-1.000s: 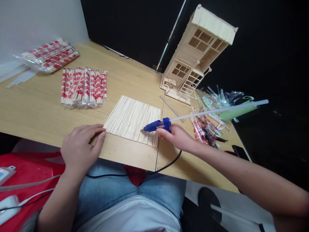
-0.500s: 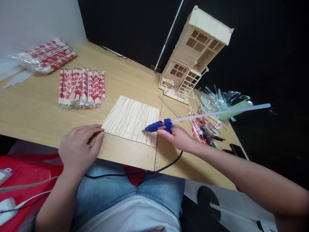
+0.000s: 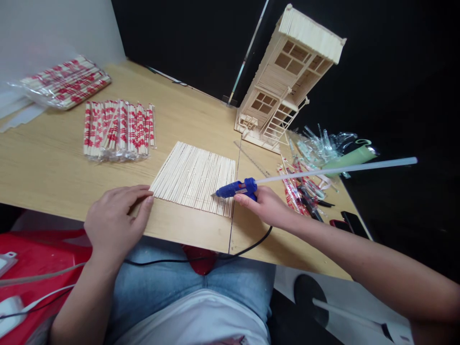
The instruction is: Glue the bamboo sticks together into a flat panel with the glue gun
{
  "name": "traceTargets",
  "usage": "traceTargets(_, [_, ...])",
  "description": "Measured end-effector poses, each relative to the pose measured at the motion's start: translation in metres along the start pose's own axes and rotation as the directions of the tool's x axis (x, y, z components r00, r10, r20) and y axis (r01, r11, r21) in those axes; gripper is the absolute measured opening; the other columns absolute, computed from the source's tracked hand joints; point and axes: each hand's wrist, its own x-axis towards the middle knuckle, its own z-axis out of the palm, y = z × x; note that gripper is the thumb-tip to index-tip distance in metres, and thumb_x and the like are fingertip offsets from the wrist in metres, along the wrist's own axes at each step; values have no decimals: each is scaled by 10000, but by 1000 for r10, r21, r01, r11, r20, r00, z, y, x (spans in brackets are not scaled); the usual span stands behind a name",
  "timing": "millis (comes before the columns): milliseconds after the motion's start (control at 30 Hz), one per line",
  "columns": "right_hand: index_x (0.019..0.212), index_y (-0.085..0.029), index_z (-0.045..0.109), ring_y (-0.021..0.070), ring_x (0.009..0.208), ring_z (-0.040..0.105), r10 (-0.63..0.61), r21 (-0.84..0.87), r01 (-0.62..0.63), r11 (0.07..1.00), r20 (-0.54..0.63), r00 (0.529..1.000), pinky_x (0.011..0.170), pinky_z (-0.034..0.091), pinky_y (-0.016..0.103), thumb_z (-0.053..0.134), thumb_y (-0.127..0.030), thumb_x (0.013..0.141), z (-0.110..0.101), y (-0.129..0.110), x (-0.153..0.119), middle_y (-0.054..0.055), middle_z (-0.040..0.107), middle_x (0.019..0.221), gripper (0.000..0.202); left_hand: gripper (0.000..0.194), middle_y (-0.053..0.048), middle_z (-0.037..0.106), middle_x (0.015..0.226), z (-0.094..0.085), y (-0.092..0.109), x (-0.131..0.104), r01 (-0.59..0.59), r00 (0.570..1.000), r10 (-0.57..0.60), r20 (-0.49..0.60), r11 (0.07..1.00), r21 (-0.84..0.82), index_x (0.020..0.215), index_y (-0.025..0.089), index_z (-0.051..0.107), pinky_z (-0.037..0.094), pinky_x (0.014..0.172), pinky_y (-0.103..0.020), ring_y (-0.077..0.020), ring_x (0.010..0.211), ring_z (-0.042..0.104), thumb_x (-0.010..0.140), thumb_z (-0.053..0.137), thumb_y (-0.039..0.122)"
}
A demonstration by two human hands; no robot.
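A panel of pale wooden sticks (image 3: 194, 177) laid side by side lies on the table in front of me. My right hand (image 3: 268, 206) is closed round a blue glue gun (image 3: 235, 189), whose nozzle tip is at the panel's right part, near the front. From the gun's back a long translucent glue stick (image 3: 338, 170) juts out to the right. My left hand (image 3: 120, 215) is at the panel's front left corner, thumb and forefinger closed on its edge.
Behind stands a wooden stick house model (image 3: 283, 81). Packs of red-patterned chopsticks (image 3: 118, 127) lie left. Wrappers (image 3: 294, 187), a green bottle (image 3: 352, 160) and a phone (image 3: 354, 224) lie right. A black cord (image 3: 247, 250) hangs along the front edge.
The view has shifted slightly. The glue stick's far end points a little further right. Both hands keep nearly the same places and grips.
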Motion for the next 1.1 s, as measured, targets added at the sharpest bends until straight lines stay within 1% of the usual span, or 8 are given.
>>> traceTargets(167, [1096, -214, 776, 291, 1026, 725, -13, 55, 13, 998, 7, 1000, 940, 543, 427, 586, -461, 946, 1, 3, 0, 74, 791, 1092, 345, 226, -66, 782, 1088, 1, 1, 1, -6, 1000, 6, -23, 1000, 3, 1026, 218, 742, 523, 907, -406, -277, 1043, 707, 981, 597, 386])
traceTargets(400, [1171, -208, 771, 296, 1110, 710, -9, 51, 8, 999, 26, 1000, 985, 529, 417, 564, -450, 959, -2, 2, -1, 80, 777, 1184, 382, 266, -74, 781, 1092, 0, 1, 2, -7, 1000, 8, -16, 1000, 8, 1021, 213, 743, 522, 905, -411, -282, 1044, 706, 992, 563, 406])
traceTargets(500, [1157, -213, 774, 279, 1058, 711, 0, 48, -1, 999, 28, 1000, 948, 528, 394, 565, -453, 957, -4, 5, -3, 76, 784, 1129, 377, 260, -71, 783, 1089, 1, 1, 2, -19, 999, 19, -26, 1000, 4, 1020, 214, 743, 521, 904, -408, -280, 1037, 708, 989, 568, 404])
traceTargets(567, [1095, -195, 783, 261, 931, 709, 37, 43, -38, 998, 27, 999, 859, 531, 375, 563, -494, 954, -6, 7, -5, 75, 781, 992, 397, 261, -71, 783, 1087, 2, 1, 2, -18, 999, 18, -29, 1000, 1, 1018, 214, 744, 523, 905, -408, -280, 1035, 709, 988, 568, 404])
traceTargets(667, [995, -165, 781, 202, 713, 627, 84, 34, -86, 996, 42, 996, 679, 476, 319, 565, -549, 940, -9, 8, -8, 36, 692, 755, 444, 267, -69, 782, 1088, 3, 1, 1, -2, 1000, 2, -27, 1000, 0, 1015, 218, 746, 524, 906, -409, -281, 1046, 707, 989, 562, 410])
traceTargets(733, [1001, -163, 774, 166, 642, 553, 82, 47, -85, 995, 62, 995, 608, 414, 287, 574, -546, 933, -10, 7, -10, 4, 625, 683, 438, 266, -63, 783, 1087, 3, 1, 1, 6, 1000, -6, -25, 1000, 1, 1015, 225, 745, 524, 902, -406, -280, 1049, 708, 987, 562, 417])
traceTargets(900, [980, -170, 778, 145, 589, 469, 93, 30, -94, 995, 38, 995, 562, 356, 278, 592, -542, 918, -7, 6, -10, -12, 566, 641, 420, 259, -62, 783, 1097, 1, 2, 1, 18, 1000, -18, -12, 1000, 11, 1024, 232, 743, 518, 909, -401, -280, 1052, 707, 982, 569, 419])
traceTargets(1100, [1096, -187, 785, 183, 705, 585, 25, 39, -26, 999, 34, 999, 672, 448, 305, 589, -510, 939, -4, 9, -11, 22, 700, 790, 409, 242, -75, 781, 1106, -1, 3, 2, 23, 1000, -23, -3, 1000, -4, 1027, 226, 744, 516, 928, -407, -286, 1065, 706, 973, 582, 398])
